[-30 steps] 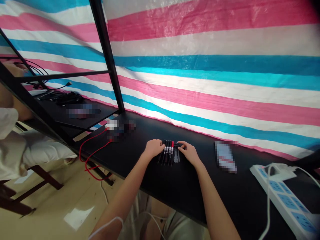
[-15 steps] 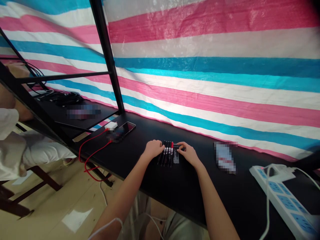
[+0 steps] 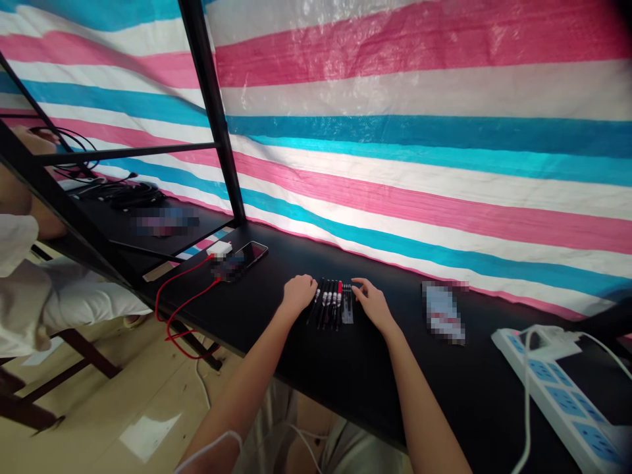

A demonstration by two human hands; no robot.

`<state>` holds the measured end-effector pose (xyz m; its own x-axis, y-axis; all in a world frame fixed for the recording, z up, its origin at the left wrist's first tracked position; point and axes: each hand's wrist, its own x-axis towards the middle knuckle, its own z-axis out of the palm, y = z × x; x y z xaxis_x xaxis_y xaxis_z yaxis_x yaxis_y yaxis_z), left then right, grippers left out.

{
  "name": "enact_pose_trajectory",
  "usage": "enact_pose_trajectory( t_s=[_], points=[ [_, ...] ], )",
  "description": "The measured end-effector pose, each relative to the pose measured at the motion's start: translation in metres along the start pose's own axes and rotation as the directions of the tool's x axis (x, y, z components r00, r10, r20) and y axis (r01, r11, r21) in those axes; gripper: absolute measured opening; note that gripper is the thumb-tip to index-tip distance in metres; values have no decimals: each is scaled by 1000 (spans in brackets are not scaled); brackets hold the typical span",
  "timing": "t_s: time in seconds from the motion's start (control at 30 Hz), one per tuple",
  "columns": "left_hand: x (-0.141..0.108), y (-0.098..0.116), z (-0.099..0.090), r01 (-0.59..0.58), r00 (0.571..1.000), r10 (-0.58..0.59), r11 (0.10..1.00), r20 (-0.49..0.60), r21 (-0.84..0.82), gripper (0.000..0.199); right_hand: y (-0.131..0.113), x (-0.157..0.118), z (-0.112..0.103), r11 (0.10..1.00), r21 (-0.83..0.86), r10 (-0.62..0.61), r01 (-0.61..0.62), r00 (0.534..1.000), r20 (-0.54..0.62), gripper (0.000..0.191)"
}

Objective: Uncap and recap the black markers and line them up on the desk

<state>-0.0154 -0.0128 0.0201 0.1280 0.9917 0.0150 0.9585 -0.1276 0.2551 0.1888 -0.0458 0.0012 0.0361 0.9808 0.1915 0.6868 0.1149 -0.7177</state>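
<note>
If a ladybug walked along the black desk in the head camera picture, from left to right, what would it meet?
Smartphone → left hand → row of pens → right hand → blurred-out thing → white power strip.

On the black table [image 3: 345, 362], a row of pens [image 3: 330, 304] lies between the left grip [image 3: 299, 293] and right grip [image 3: 371, 303]; a smartphone [image 3: 257, 251] and power strip [image 3: 563, 400] flank them.

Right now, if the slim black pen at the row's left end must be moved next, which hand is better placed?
Probably the left hand: its fingertips seem to touch that slim black pen. The right hand is at the opposite end, with the other pens between.
</note>
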Motion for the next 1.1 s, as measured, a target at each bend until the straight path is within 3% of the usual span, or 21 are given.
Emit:
enact_pose_trajectory(
  t_s=[0.13, 0.47, 1.1],
  points=[
    [1, -2, 1, -21, 1000, 21, 1000, -9, -7, 37, 2, -1, 3, 1000, -27, 6, -8, 997, -72, 34],
    [3, -4, 1, -195, 979, 198, 978, 41, -70, 40, 4, 0, 4, 998, -53, 18, -19, 999, -26, 31],
    [3, -5, 3, -209, 977, 210, 977, 24, -36, 34, 2, 1, 2, 995, -87, 39, -40, 999, -12, 28]
  ],
)
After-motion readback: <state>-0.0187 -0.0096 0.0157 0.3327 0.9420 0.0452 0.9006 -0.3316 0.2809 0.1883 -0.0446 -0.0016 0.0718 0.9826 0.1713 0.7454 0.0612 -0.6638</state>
